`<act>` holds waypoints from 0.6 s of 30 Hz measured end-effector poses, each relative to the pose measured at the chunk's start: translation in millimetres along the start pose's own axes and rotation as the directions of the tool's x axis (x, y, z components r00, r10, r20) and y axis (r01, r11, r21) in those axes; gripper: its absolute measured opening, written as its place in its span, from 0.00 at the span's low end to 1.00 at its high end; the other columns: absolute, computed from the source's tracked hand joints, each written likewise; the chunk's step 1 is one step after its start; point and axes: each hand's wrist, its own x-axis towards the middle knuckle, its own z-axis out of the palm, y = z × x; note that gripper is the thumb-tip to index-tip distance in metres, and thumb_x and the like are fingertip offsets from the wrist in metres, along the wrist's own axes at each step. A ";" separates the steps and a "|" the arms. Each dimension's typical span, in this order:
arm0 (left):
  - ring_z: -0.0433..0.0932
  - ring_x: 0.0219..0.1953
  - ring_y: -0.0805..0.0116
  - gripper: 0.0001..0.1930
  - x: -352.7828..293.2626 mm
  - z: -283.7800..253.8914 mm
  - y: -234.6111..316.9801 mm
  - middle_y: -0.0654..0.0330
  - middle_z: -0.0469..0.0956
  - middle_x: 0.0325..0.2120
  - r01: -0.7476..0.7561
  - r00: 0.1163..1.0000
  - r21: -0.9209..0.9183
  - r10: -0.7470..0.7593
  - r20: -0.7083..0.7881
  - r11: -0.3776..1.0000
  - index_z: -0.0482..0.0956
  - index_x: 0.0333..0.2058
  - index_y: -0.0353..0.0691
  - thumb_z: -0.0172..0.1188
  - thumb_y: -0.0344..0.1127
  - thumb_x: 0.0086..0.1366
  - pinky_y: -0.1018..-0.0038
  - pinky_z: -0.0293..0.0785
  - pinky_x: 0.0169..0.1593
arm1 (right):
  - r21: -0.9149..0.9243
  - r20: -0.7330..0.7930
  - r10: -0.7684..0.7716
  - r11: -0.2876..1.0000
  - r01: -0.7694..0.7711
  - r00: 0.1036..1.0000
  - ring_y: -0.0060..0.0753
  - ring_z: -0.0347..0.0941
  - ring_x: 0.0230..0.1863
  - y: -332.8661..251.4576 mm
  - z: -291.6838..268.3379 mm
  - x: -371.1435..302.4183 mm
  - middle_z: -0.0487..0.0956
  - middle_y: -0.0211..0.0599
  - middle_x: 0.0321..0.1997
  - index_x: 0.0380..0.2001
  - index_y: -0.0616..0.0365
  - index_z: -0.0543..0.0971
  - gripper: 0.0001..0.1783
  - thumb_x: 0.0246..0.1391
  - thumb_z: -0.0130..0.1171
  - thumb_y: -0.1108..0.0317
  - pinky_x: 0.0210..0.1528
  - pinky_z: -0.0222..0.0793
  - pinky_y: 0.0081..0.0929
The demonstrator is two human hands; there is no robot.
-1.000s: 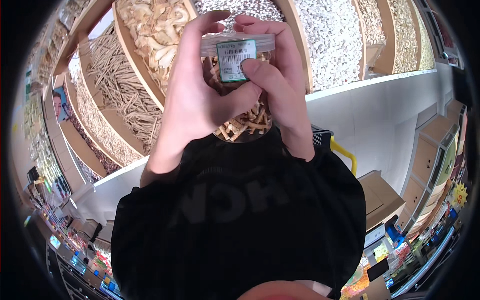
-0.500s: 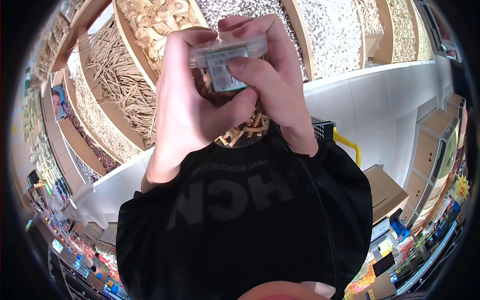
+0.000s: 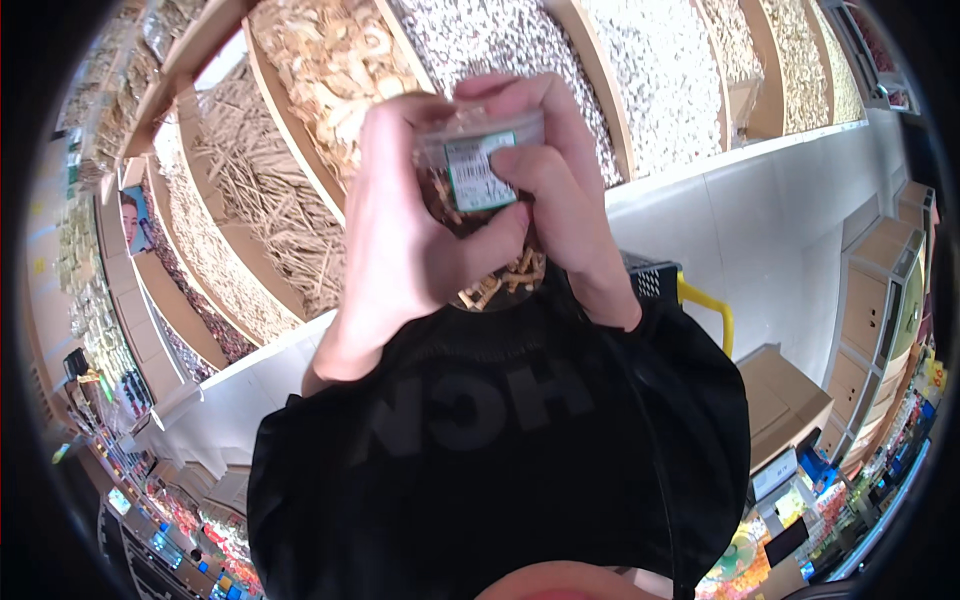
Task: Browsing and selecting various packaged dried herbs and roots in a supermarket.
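Note:
Both my hands grip a clear plastic jar [image 3: 497,284] in front of my chest. Brownish, stick-like dried pieces show through its wall. A white label with a green border [image 3: 470,180] is stuck across the pale top part of the jar. My left hand [image 3: 405,220] wraps the left side, its thumb pressed over the front. My right hand [image 3: 565,190] holds the right side, with its thumb lying on the label's edge. The fingers of both hands curl round the far side, partly out of sight.
Beyond my hands stand slanted wooden bins of dried goods: thin brown sticks [image 3: 265,170], pale yellow slices [image 3: 330,75], speckled pieces [image 3: 490,50] and white pieces [image 3: 655,85]. A yellow-handled cart [image 3: 715,305] is at my right, near a cardboard box [image 3: 785,400].
The jar and both hands have shifted slightly right and toward my chest. The label now faces me more squarely. The grip looks the same.

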 end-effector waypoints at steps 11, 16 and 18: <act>0.72 0.47 0.62 0.35 -7.7 7.1 -9.2 0.51 0.67 0.47 0.129 0.991 -0.079 -0.124 0.058 0.989 0.60 0.48 0.39 0.70 0.23 0.41 0.67 0.70 0.47 | 0.040 0.002 0.097 0.995 -0.097 0.995 0.29 0.63 0.52 10.6 -3.1 -8.5 0.66 0.43 0.51 0.38 0.59 0.65 0.14 0.45 0.49 0.78 0.55 0.59 0.27; 0.74 0.45 0.54 0.32 1.5 7.9 -18.1 0.51 0.67 0.44 0.042 0.999 -0.145 -0.044 -0.010 0.989 0.65 0.46 0.38 0.72 0.31 0.41 0.66 0.72 0.44 | 0.130 0.017 0.084 0.988 -0.086 0.996 0.27 0.64 0.51 20.0 -5.1 -0.2 0.66 0.41 0.52 0.39 0.60 0.65 0.14 0.46 0.49 0.79 0.56 0.60 0.27; 0.74 0.45 0.54 0.32 4.5 5.9 -21.3 0.51 0.67 0.44 0.077 0.997 -0.164 -0.076 0.011 0.983 0.65 0.46 0.38 0.72 0.31 0.41 0.66 0.72 0.44 | 0.175 0.006 0.100 0.980 -0.099 0.995 0.27 0.64 0.51 23.3 -4.2 3.2 0.66 0.41 0.52 0.39 0.60 0.65 0.14 0.46 0.49 0.79 0.56 0.60 0.27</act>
